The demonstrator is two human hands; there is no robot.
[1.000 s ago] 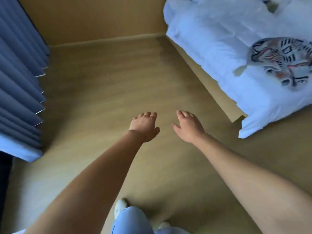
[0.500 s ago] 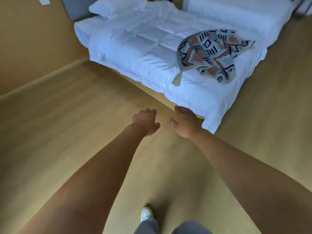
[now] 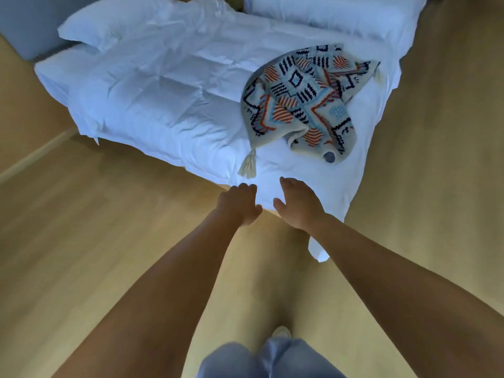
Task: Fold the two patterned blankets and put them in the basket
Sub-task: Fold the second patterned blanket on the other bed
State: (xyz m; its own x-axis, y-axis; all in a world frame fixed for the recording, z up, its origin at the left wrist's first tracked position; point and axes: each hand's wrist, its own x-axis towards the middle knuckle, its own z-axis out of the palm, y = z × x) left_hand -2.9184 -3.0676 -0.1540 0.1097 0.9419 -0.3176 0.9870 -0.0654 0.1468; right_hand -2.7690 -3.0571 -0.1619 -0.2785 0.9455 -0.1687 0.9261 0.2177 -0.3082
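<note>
While both empty hands, left (image 3: 240, 204) and right (image 3: 297, 204), reach with fingers loosely spread, the crumpled blanket (image 3: 302, 102) on the bed (image 3: 163, 105) looks soft, light; grasp its tasselled corners.

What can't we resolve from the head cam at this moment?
- Basket: not in the head view.
- Second patterned blanket: not visible; only one patterned blanket lies crumpled on the bed.
- Blanket's full size: hidden by its own folds.
- Left hand and right hand palms: turned away.
</note>
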